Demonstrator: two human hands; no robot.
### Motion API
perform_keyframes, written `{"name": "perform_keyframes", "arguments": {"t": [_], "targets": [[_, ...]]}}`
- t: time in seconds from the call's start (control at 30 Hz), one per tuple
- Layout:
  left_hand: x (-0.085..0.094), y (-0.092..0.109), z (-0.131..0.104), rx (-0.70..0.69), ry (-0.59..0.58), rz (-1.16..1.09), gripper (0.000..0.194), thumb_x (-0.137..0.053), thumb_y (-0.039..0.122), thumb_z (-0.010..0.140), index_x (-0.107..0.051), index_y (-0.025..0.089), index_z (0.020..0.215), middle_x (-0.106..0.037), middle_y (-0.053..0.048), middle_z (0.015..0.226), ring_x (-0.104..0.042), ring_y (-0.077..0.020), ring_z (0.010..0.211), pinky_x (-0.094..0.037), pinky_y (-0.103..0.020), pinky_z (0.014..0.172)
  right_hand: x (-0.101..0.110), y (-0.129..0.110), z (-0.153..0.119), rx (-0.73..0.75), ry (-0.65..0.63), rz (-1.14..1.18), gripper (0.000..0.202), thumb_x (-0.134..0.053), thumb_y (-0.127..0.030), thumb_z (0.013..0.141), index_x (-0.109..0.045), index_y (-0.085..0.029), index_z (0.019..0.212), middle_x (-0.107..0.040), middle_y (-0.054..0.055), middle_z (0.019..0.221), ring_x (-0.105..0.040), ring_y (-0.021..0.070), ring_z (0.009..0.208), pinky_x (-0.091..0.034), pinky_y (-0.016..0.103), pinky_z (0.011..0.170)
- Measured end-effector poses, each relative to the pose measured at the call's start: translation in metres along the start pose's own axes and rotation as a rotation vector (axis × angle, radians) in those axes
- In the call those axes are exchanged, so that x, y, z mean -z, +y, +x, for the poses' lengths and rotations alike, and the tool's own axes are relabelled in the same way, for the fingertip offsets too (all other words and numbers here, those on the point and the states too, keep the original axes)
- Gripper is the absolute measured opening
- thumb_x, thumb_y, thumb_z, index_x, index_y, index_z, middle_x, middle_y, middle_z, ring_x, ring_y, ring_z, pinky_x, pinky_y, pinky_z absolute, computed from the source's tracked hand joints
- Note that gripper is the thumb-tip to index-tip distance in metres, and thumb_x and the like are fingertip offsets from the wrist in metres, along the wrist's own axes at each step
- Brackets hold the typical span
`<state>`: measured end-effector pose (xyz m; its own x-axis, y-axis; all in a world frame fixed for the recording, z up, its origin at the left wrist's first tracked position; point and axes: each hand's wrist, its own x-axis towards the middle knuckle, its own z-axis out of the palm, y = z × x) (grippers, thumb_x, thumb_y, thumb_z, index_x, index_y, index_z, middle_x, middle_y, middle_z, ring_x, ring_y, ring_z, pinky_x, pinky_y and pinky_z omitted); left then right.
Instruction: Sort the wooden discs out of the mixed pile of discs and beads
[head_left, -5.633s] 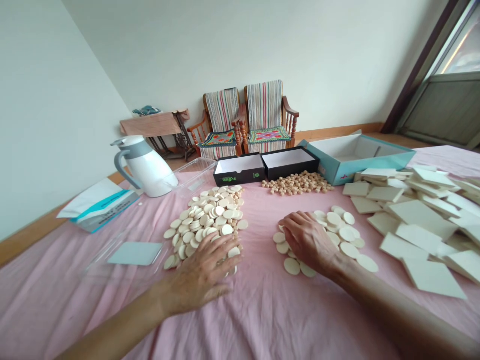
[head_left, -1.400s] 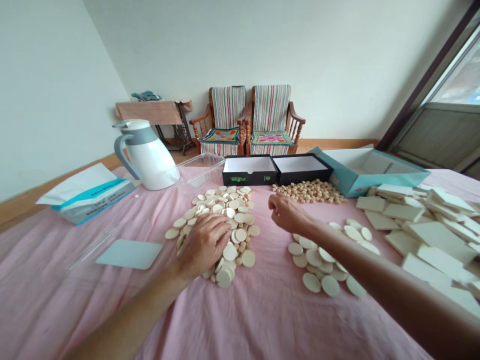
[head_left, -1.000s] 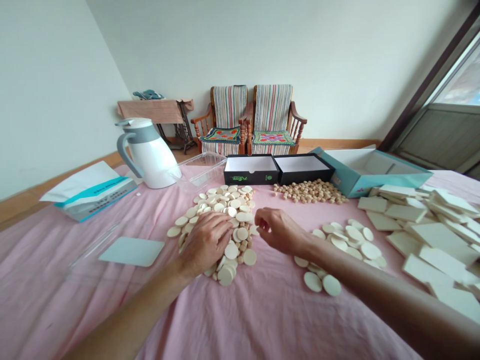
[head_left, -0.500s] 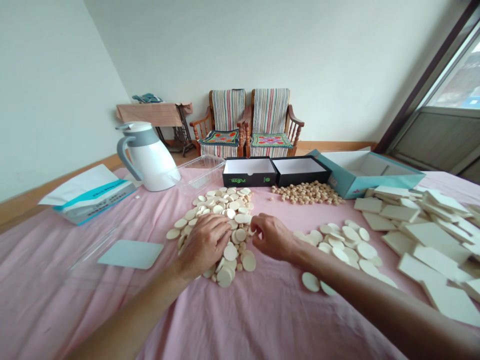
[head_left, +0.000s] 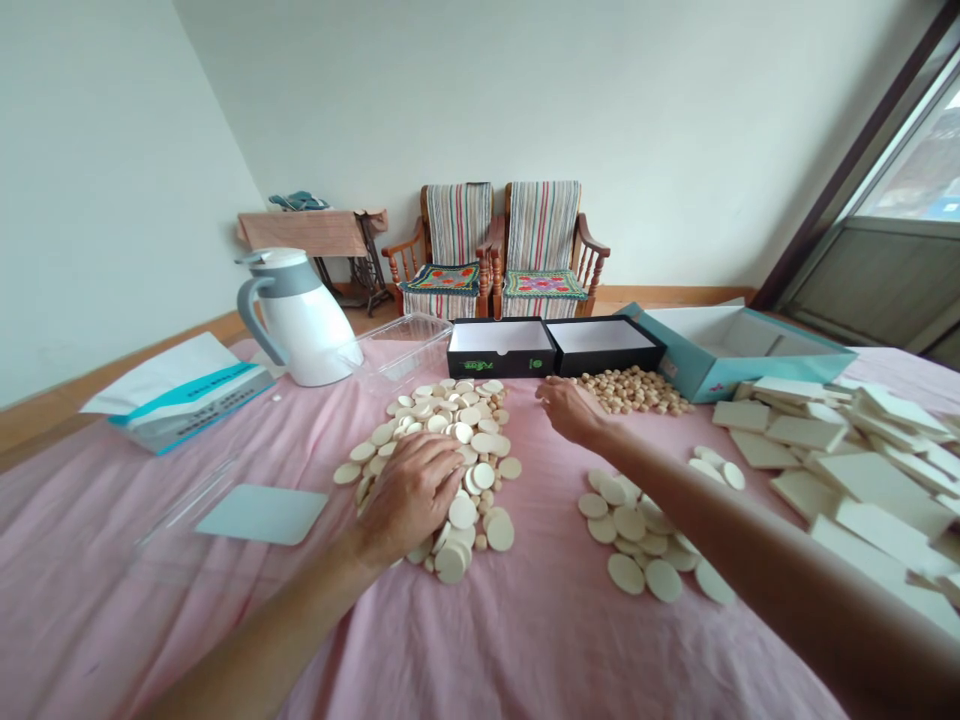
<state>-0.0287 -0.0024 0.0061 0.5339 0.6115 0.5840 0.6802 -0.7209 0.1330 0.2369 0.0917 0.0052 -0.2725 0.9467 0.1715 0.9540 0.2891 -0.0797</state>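
My left hand (head_left: pixel 414 490) lies over the mixed pile of pale round discs (head_left: pixel 450 562) and small wooden beads, its fingers bent on the discs; whether it grips one is hidden. My right hand (head_left: pixel 571 408) is beyond the pile to the right, its fingers pinched together at the left edge of a heap of wooden beads (head_left: pixel 637 390); what it holds is too small to make out. A separate heap of round discs (head_left: pixel 630 522) lies under and beside my right forearm. Square pale tiles (head_left: pixel 877 480) are piled at the far right.
Behind the piles stand two black boxes (head_left: pixel 501 364) (head_left: pixel 607 358), a blue box (head_left: pixel 690 378) and a clear plastic tray (head_left: pixel 405 350). A white jug (head_left: pixel 311 330), an open packet (head_left: pixel 195 405) and a pale card (head_left: pixel 262 513) are on the left of the pink cloth (head_left: pixel 450 660).
My right hand has moved away from the mixed pile, forward and right to the bead heap. My left hand has stayed on the discs.
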Motion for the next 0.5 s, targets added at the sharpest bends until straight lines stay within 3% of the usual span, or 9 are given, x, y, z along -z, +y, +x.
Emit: {"name": "perform_keyframes", "arguments": {"t": [0.3,0.5], "targets": [[-0.001,-0.001,0.0,-0.015,0.014,0.004,0.014,-0.053,0.015,0.085,-0.065,0.019,0.092,-0.068,-0.006,0.101,-0.058,-0.0204,0.1,-0.045,-0.041,0.092,-0.005,0.005,-0.006,-0.033,-0.06,-0.034,0.02,-0.05,-0.002,0.076,-0.062,-0.011,0.089,-0.057,0.013,0.097,-0.055,0.0163,0.076,-0.036,0.025,0.06],[-0.002,-0.002,-0.001,-0.001,0.002,-0.007,0.014,-0.053,0.015,0.086,-0.065,0.019,0.092,-0.068,-0.006,0.101,-0.058,-0.0207,0.1,-0.044,-0.042,0.093,0.012,0.018,-0.011,-0.145,0.001,-0.066,0.023,-0.045,-0.005,0.08,-0.06,-0.012,0.096,-0.056,0.014,0.096,-0.056,0.0183,0.076,-0.034,0.026,0.058]]}}
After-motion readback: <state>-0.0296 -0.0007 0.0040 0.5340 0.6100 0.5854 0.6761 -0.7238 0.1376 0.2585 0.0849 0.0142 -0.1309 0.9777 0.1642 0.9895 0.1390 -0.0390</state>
